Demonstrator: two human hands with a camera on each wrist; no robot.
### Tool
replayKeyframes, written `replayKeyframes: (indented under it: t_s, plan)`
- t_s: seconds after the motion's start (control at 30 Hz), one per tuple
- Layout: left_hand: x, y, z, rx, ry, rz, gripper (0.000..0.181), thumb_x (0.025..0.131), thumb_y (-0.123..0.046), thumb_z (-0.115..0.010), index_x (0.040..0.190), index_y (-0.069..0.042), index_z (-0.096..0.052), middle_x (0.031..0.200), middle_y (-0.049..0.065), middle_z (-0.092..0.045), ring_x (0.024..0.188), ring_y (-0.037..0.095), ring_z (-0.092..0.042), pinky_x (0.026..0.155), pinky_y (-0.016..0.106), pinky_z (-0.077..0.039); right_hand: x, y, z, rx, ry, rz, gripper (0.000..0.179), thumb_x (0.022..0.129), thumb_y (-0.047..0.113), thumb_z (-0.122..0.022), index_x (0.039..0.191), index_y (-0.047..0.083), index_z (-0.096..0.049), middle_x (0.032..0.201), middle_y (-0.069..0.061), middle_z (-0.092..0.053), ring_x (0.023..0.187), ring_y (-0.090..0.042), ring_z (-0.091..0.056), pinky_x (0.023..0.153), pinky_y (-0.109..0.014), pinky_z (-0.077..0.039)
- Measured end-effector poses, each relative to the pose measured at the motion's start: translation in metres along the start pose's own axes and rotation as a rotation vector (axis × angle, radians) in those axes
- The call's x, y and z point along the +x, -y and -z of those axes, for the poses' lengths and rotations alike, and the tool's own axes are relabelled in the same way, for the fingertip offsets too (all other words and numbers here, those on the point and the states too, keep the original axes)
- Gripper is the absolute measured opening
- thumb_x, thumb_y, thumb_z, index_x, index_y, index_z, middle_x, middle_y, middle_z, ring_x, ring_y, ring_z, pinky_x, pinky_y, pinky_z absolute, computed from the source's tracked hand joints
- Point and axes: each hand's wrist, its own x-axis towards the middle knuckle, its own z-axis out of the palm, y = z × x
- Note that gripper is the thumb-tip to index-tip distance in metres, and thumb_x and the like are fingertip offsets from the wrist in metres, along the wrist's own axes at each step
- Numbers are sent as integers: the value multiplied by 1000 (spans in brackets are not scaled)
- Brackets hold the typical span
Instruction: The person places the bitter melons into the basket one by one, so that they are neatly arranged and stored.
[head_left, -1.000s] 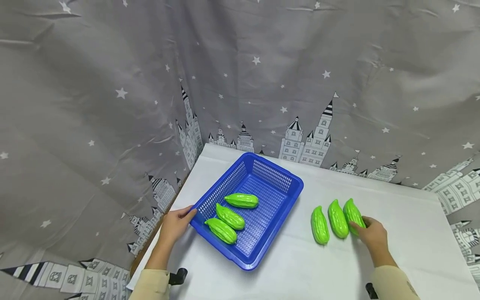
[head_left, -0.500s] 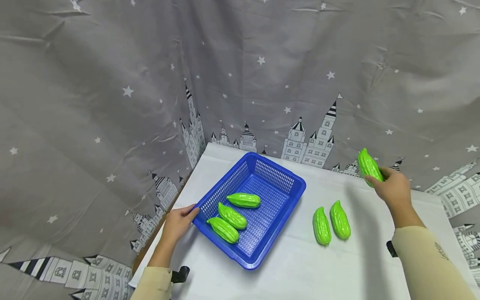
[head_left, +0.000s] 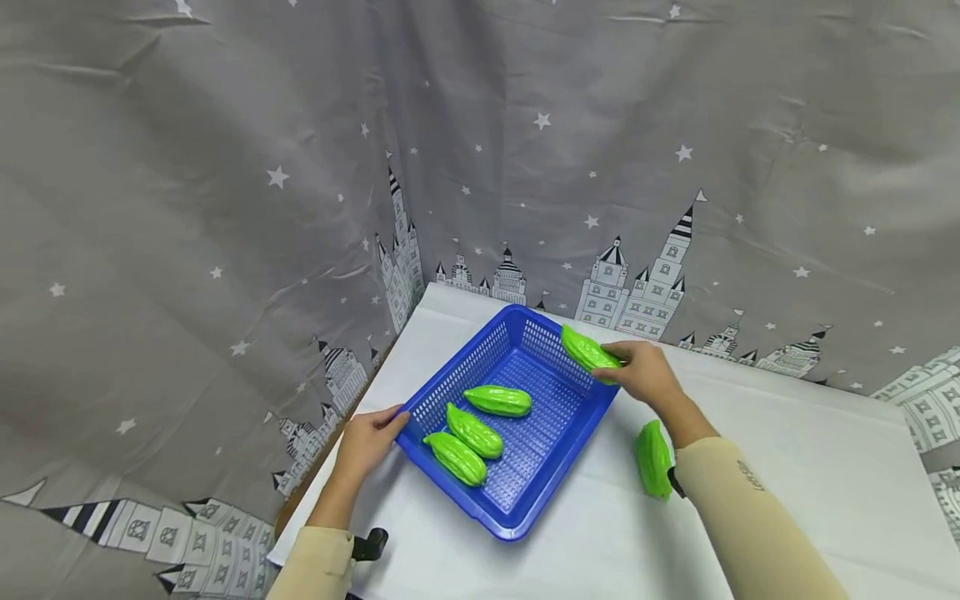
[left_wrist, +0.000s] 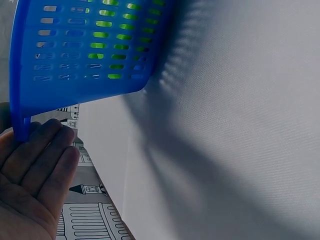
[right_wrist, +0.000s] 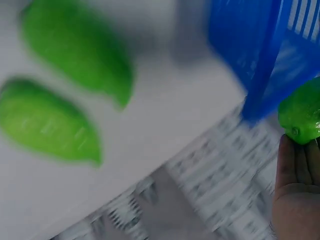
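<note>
My left hand (head_left: 366,443) grips the left corner of a blue plastic basket (head_left: 551,404), thumb on top of the rim and fingers beneath it. Three bright green bitter melons (head_left: 498,401) lie inside, towards its left side. Over the basket's back right corner, my right hand (head_left: 648,373) holds another bitter melon (head_left: 588,350) by its blunt end, the pointed end towards the back left. The right wrist view has two more bitter melons (right_wrist: 77,47) side by side on the table; in the head view the right forearm hides most of this pair, leaving one melon (head_left: 654,460) partly visible.
A white cloth covers the table (head_left: 600,533). Behind it and to the left hangs a grey curtain (head_left: 480,167) printed with stars and castles. The basket stands near the table's left edge, and a dark wrist camera (head_left: 370,545) sits below the left hand.
My right hand has lifted the rightmost bitter melon off the table and carried it left to the basket. My left hand has stayed on the rim.
</note>
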Motion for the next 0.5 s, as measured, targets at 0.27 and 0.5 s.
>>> replayKeyframes:
  t_s: [0.27, 0.5]
  plan:
    - [-1, 3, 1, 8, -19, 3, 40, 95, -34, -70, 124, -6, -72, 120, 20, -69, 118, 42, -61, 100, 57, -46, 29, 51, -75, 114, 86, 13, 50, 82, 19, -86, 126, 2, -70, 120, -16, -70, 111, -31, -65, 97, -45, -51]
    - [-2, 2, -1, -2, -14, -19, 41, 96, -34, -70, 124, -5, -71, 120, 19, -69, 117, 41, -62, 100, 56, -47, 37, 71, -112, 31, 101, -13, 47, 80, 6, -84, 124, -1, -70, 122, -17, -69, 118, -34, -62, 104, -44, -47]
